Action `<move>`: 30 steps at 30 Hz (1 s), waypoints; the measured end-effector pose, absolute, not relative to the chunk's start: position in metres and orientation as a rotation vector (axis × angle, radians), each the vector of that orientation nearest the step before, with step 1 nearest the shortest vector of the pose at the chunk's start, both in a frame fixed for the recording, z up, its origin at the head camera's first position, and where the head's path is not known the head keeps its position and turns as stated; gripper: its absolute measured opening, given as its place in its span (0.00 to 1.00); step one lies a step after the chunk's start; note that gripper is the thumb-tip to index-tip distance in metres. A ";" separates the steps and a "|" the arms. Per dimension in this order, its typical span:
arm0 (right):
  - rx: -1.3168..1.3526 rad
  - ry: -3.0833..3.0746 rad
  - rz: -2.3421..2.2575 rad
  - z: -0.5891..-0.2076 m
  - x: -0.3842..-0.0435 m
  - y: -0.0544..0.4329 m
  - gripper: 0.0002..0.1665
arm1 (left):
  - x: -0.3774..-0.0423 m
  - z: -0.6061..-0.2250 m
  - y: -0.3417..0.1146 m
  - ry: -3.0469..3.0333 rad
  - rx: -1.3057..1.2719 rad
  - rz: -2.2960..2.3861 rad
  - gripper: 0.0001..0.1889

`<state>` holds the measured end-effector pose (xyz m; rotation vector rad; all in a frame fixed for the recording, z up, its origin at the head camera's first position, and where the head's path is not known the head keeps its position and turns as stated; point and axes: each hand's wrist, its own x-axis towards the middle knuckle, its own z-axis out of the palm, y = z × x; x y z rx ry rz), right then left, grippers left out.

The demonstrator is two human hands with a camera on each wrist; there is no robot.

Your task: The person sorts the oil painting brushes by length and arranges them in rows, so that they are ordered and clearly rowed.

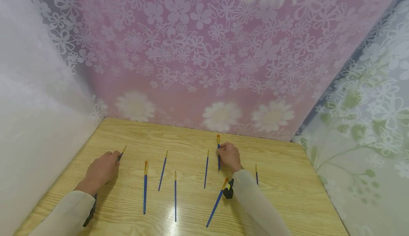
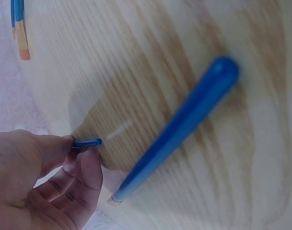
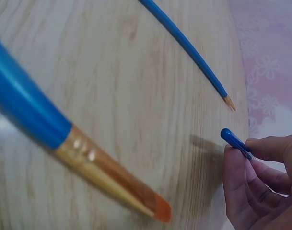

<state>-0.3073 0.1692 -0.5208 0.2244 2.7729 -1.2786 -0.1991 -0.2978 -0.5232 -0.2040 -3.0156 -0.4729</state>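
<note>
In the head view my left hand [image 1: 101,168], at the table's left side, pinches a thin paintbrush [image 1: 121,153] with its tip pointing away from me. The left wrist view shows that brush's blue handle end [image 2: 90,142] between thumb and fingers. A second blue brush handle [image 2: 179,129] lies close to that camera. My right hand [image 1: 230,156] pinches a flat paintbrush [image 1: 218,141], orange bristles toward the back wall; its blue handle end [image 3: 236,143] shows in the right wrist view. Near the right forearm lies another flat paintbrush [image 1: 215,207], slanted.
Between the hands several blue paintbrushes lie spread on the wooden table [image 1: 127,200], among them a flat brush [image 1: 145,190] and a thin one [image 1: 206,168]. Right of the right forearm is a partly hidden brush [image 1: 256,174]. Flowered pink sheeting [image 1: 198,58] stands behind.
</note>
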 end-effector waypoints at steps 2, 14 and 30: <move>0.232 2.765 -1.281 -0.521 -0.308 0.167 0.20 | -0.200 -0.523 -0.297 -3.031 -0.195 -0.486 0.18; 0.218 2.835 -1.153 -0.524 -0.310 0.162 0.19 | -0.203 -0.524 -0.296 -3.041 -0.193 -0.483 0.18; 0.192 2.895 -1.059 -0.524 -0.308 0.154 0.21 | -0.201 -0.524 -0.300 -3.053 -0.188 -0.511 0.18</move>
